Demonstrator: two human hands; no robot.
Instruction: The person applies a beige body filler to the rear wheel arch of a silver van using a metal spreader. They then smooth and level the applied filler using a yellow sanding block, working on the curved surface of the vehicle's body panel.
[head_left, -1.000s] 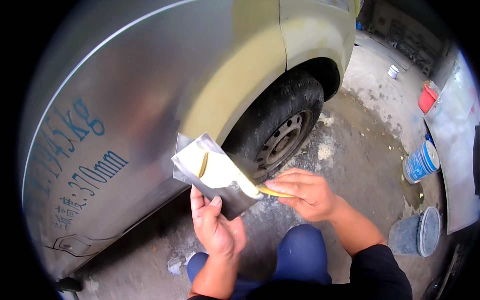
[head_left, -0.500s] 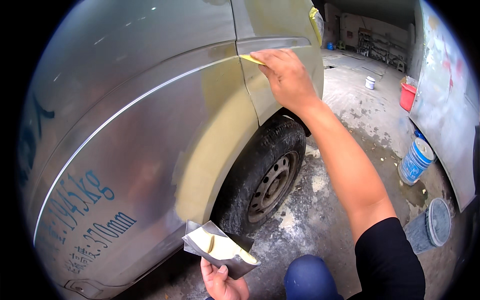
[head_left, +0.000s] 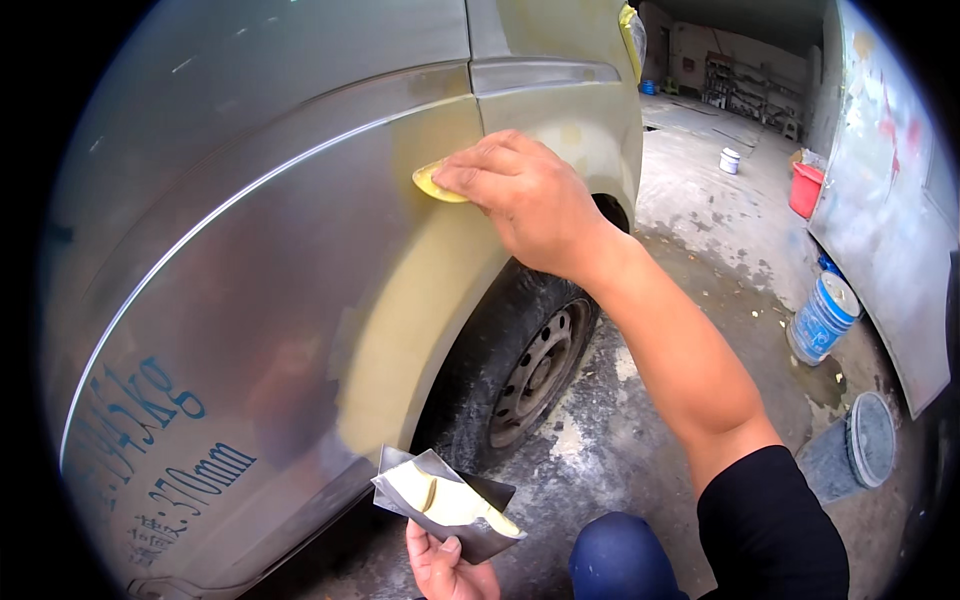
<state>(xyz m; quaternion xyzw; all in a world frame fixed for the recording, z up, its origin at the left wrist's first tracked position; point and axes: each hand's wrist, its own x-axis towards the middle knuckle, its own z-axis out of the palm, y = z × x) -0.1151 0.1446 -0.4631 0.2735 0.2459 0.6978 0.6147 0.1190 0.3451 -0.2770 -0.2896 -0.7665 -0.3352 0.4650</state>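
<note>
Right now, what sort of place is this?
Probably a vehicle repair shop: a grey vehicle side with pale yellow patches, a thin yellow spreader in your right hand, cream paste on flat grey plates.

soft, diffuse light brightens the floor point(head_left: 690, 185) toward its far edge, while the shelves point(head_left: 750, 95) beyond it sit dim. hazy reflections and small glints lie on the van panel point(head_left: 250, 270), with deep shadow beneath. lettering point(head_left: 205, 481) near the panel's lower edge looks soft. fisheye bends straight lines, and the corners go black.
</note>
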